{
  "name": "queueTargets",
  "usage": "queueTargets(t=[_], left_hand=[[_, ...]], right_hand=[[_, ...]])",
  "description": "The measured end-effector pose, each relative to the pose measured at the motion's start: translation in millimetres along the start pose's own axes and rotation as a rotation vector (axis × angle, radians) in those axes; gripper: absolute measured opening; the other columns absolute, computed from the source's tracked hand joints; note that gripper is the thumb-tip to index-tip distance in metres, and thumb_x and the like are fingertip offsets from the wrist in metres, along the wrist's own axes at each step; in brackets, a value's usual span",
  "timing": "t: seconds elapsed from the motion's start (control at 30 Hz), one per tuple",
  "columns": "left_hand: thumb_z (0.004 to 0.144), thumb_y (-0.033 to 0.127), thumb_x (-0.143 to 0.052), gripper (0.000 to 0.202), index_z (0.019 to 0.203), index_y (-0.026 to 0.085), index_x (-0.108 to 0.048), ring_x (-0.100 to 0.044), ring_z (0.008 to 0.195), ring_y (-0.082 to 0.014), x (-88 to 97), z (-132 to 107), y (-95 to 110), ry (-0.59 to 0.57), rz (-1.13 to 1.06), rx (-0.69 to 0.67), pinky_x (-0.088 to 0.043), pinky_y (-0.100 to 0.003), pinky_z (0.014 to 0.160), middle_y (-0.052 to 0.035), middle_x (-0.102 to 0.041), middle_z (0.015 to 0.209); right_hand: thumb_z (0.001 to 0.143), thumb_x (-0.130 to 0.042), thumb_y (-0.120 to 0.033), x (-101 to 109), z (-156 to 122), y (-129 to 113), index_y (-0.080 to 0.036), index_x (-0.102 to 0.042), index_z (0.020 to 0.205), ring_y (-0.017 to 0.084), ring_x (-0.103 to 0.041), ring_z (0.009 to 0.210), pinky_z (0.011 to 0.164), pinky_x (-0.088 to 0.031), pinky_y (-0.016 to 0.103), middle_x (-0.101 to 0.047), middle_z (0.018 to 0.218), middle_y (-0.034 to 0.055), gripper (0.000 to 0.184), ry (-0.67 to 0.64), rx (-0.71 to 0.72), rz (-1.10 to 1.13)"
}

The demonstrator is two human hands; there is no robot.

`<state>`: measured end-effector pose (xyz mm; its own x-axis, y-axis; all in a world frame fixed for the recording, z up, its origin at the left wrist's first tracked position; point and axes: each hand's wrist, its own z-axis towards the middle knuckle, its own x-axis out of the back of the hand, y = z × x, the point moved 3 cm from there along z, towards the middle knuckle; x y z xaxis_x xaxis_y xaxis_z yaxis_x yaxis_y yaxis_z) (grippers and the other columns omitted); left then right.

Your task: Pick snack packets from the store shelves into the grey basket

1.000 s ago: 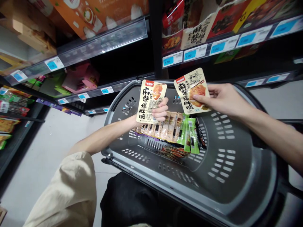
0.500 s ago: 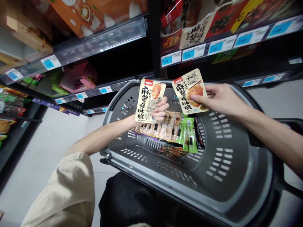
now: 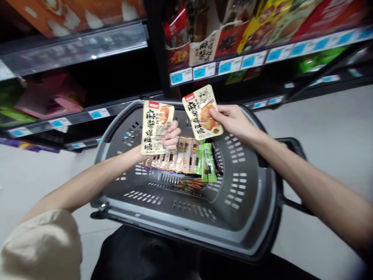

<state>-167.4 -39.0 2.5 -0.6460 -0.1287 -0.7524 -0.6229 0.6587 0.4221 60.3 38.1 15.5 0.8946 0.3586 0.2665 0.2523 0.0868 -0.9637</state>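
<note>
My left hand [image 3: 171, 137] is closed on a cream snack packet [image 3: 153, 126] with black lettering and a red label, held over the left part of the grey shopping basket [image 3: 247, 217]. In my right hand [image 3: 231, 118], pinched between thumb and fingers, is a similar cream snack packet [image 3: 201, 120], tilted, above the basket's far rim. The two packets are apart. Below them in the basket lie a row of beige packets [image 3: 186, 153], some green packets [image 3: 209, 163] and a stack of thin reddish-brown packets [image 3: 190, 184].
A shelf [image 3: 233, 64] with price tags stands beyond the basket, holding boxes of colourful snack packets [image 3: 265, 23]. Another shelf [image 3: 72, 44] at left bears orange boxes [image 3: 78, 15] and a pink box [image 3: 52, 95]. Pale floor [image 3: 329, 132] shows at right.
The view has turned to the right, so basket, hands and shelves sit further left in the picture. Both hands still hold their packets in nearly the same places over the basket.
</note>
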Motion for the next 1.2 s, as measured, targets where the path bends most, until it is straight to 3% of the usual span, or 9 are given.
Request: queueTargets(t=[0.17, 0.5, 0.6, 0.73, 0.83, 0.97, 1.07, 1.2], left_hand=[[0.105, 0.018, -0.021, 0.041, 0.065, 0.022, -0.030, -0.004, 0.032, -0.0059, 3.0, 5, 0, 0.016, -0.013, -0.025, -0.009, -0.022, 0.034, 0.0077, -0.016, 0.051], [0.103, 0.020, -0.030, 0.038, 0.066, 0.022, -0.032, -0.012, 0.030, -0.0068, 8.2, 6, 2, 0.049, -0.041, 0.003, -0.012, -0.023, 0.035, 0.0076, -0.020, 0.051], [0.104, 0.022, -0.033, 0.038, 0.066, 0.022, -0.034, -0.014, 0.031, -0.0065, 8.2, 5, 0, 0.043, -0.058, 0.020, -0.014, -0.023, 0.036, 0.0075, -0.022, 0.051], [0.105, 0.018, -0.025, 0.042, 0.064, 0.020, -0.032, -0.004, 0.035, -0.0051, 1.6, 1, -2, 0.007, -0.028, 0.021, -0.012, -0.022, 0.037, 0.0066, -0.023, 0.050], [0.105, 0.016, -0.015, 0.046, 0.062, 0.019, -0.030, 0.001, 0.037, -0.0053, -2.2, 1, -4, -0.024, 0.013, 0.015, -0.009, -0.023, 0.037, 0.0054, -0.022, 0.048], [0.107, 0.021, -0.010, 0.049, 0.061, 0.019, -0.026, 0.004, 0.036, -0.0046, -1.9, 4, -4, -0.074, 0.000, 0.037, -0.006, -0.022, 0.037, 0.0055, -0.020, 0.047], [0.108, 0.027, -0.009, 0.050, 0.061, 0.019, -0.025, 0.004, 0.036, -0.0044, 1.4, 6, -4, -0.101, -0.066, 0.072, -0.005, -0.023, 0.038, 0.0055, -0.020, 0.047], [0.107, 0.028, -0.007, 0.050, 0.061, 0.019, -0.025, 0.002, 0.035, -0.0046, 7.5, 9, -4, -0.123, -0.124, 0.096, -0.006, -0.023, 0.038, 0.0045, -0.021, 0.048]], right_hand=[[0.083, -0.070, -0.075, 0, 2, -3, -0.022, -0.075, 0.088, 0.023, -0.074, 0.088, 0.070, -0.062, 0.033, -0.078, 0.090, 0.0053, 0.054, 0.059, 0.058, 0.151], [0.083, -0.071, -0.073, 1, 4, 1, -0.023, -0.072, 0.087, 0.022, -0.071, 0.089, 0.069, -0.060, 0.032, -0.074, 0.087, 0.0038, 0.050, 0.033, 0.086, 0.229], [0.083, -0.071, -0.073, 1, 4, 1, -0.023, -0.071, 0.091, 0.023, -0.070, 0.093, 0.073, -0.059, 0.034, -0.074, 0.092, 0.0048, 0.050, 0.056, 0.098, 0.214], [0.084, -0.073, -0.064, 3, 6, 0, -0.026, -0.067, 0.103, 0.022, -0.068, 0.093, 0.075, -0.057, 0.032, -0.073, 0.095, 0.0035, 0.042, 0.103, 0.083, 0.242], [0.089, -0.067, -0.058, 8, 4, -1, -0.027, -0.062, 0.107, 0.017, -0.063, 0.074, 0.065, -0.053, 0.028, -0.067, 0.083, -0.0004, 0.036, 0.013, 0.013, 0.365], [0.094, -0.057, -0.060, 19, -5, -9, -0.025, -0.058, 0.108, 0.011, -0.046, 0.050, 0.048, -0.040, 0.023, -0.052, 0.069, -0.0053, 0.037, -0.185, -0.086, 0.525], [0.095, -0.053, -0.063, 23, -10, -14, -0.025, -0.054, 0.106, 0.008, -0.036, 0.045, 0.044, -0.034, 0.021, -0.045, 0.068, -0.0072, 0.039, -0.227, -0.141, 0.543], [0.095, -0.055, -0.062, 19, -11, -12, -0.026, -0.050, 0.100, 0.008, -0.036, 0.045, 0.043, -0.034, 0.020, -0.046, 0.069, -0.0069, 0.037, -0.388, -0.139, 0.627]])
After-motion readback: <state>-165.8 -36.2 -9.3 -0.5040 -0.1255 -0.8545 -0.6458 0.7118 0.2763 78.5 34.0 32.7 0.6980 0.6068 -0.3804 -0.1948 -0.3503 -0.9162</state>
